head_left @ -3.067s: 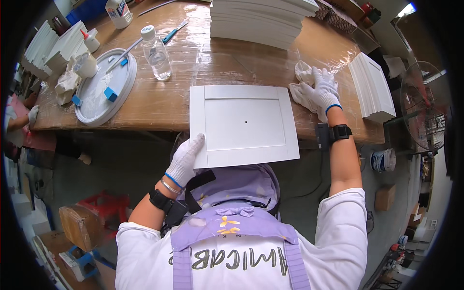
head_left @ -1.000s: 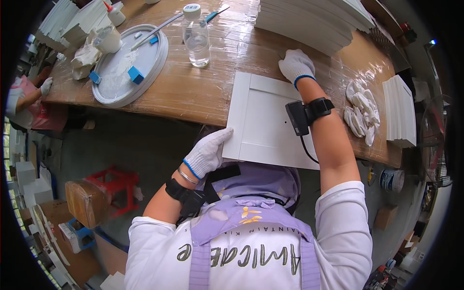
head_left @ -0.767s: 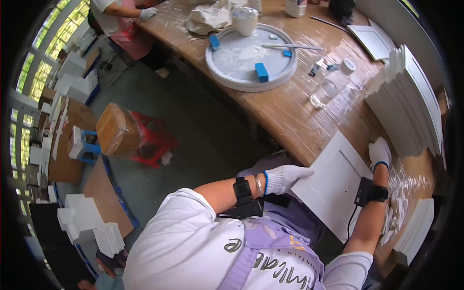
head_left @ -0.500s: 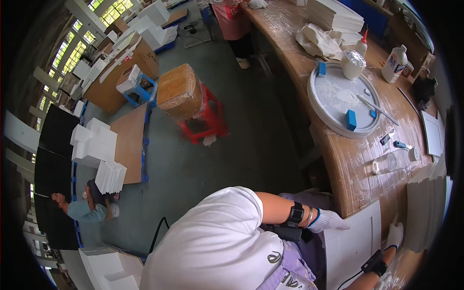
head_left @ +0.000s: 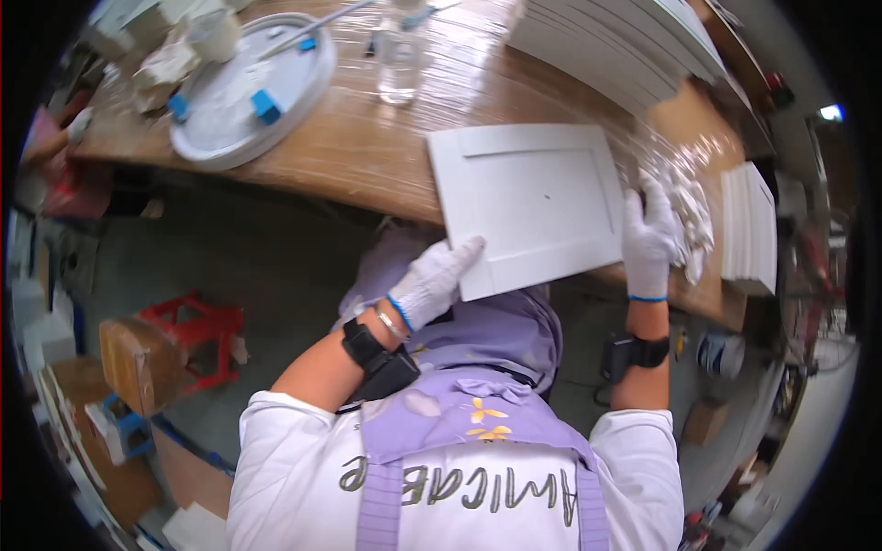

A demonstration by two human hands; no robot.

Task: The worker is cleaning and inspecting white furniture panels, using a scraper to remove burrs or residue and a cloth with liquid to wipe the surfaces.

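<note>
A white framed panel (head_left: 542, 207) with a raised rectangular border lies at the table's near edge, its lower left corner jutting out over my lap. My left hand (head_left: 432, 283), in a white knit glove, grips that corner with the thumb on top; its other fingers are mostly hidden underneath. Beside the panel's right edge is my gloved right hand (head_left: 649, 237), thumb and fingers apart. Whether it touches the edge I cannot tell. Crumpled white cloth or gloves (head_left: 691, 220) lie just right of that hand.
Beyond the panel stand stacked white boards (head_left: 616, 46); another white stack (head_left: 749, 230) sits at right. A clear bottle (head_left: 400, 64) and a round grey lid (head_left: 207, 119) with blue blocks occupy the table's left. A red stool (head_left: 197, 344) stands on the floor.
My view has swung to the right, bringing the panel to the middle. My left hand keeps its hold on the panel; my right hand stays by its opposite edge.
</note>
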